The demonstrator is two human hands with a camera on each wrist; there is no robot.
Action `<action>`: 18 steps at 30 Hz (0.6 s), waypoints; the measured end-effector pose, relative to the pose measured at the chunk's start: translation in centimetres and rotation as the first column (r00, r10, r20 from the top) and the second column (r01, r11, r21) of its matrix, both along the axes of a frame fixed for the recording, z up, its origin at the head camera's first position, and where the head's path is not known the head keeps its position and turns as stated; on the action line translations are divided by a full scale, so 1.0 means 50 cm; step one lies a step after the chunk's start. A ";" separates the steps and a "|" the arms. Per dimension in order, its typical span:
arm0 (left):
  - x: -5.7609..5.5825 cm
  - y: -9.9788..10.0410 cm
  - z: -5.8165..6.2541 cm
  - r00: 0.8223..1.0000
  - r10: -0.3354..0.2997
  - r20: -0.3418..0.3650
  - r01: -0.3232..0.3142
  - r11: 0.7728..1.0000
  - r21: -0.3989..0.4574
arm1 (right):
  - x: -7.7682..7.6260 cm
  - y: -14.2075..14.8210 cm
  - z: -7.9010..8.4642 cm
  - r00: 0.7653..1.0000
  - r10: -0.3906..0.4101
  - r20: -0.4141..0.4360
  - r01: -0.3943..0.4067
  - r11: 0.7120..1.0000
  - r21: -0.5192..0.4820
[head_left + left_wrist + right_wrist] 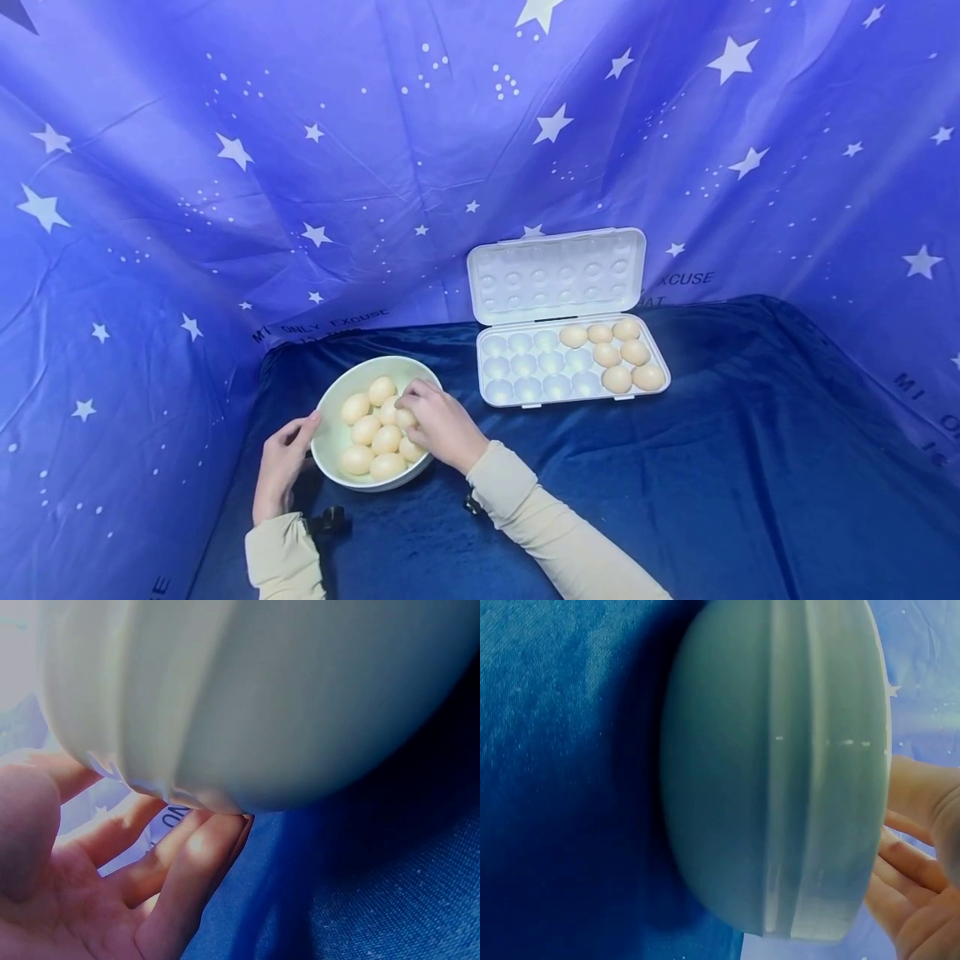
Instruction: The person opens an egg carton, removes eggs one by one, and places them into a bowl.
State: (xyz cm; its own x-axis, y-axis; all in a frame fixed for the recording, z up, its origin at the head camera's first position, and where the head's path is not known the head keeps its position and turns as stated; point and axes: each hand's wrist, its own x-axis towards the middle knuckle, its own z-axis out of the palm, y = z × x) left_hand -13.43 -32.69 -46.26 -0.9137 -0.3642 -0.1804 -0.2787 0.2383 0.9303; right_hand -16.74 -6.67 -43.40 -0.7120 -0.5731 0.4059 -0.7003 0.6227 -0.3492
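A pale green bowl point(324, 457) holds several light-brown eggs point(364, 430). My left hand point(281, 467) grips the bowl's left side at the rim; in the left wrist view the fingertips point(217, 832) touch its outer wall from below. Over the bowl's right side, my right hand point(442, 421) reaches in and pinches an egg point(406, 418), partly covered by the fingers. The right wrist view shows the bowl's outer wall point(727, 765), with part of the right hand point(922, 900) beyond the rim; the egg is hidden there.
A white egg carton point(573, 402) stands with its lid point(557, 279) raised, behind and right of the bowl. Several eggs point(617, 379) fill its right side; its left cups show none. Dark blue cloth point(720, 467) covers the table, and a starry curtain point(420, 167) surrounds it.
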 end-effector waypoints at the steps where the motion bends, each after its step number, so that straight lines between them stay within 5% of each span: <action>1: 0.000 0.000 0.000 1.000 0.000 0.001 0.000 1.000 -0.001 | 0.000 -0.002 -0.001 1.000 -0.001 0.003 0.001 1.000 0.005; 18: -0.002 0.001 0.001 1.000 0.009 0.008 -0.009 1.000 0.015 | -0.008 -0.030 -0.025 1.000 -0.018 0.023 0.015 0.992 0.127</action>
State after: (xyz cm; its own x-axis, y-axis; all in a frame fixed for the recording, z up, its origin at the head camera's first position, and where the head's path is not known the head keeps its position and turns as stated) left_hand -13.50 -32.66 -46.21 -0.9090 -0.3693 -0.1930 -0.2878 0.2215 0.9317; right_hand -17.15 -8.16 -44.62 -0.7304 -0.6069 0.3133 -0.6819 0.6744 -0.2832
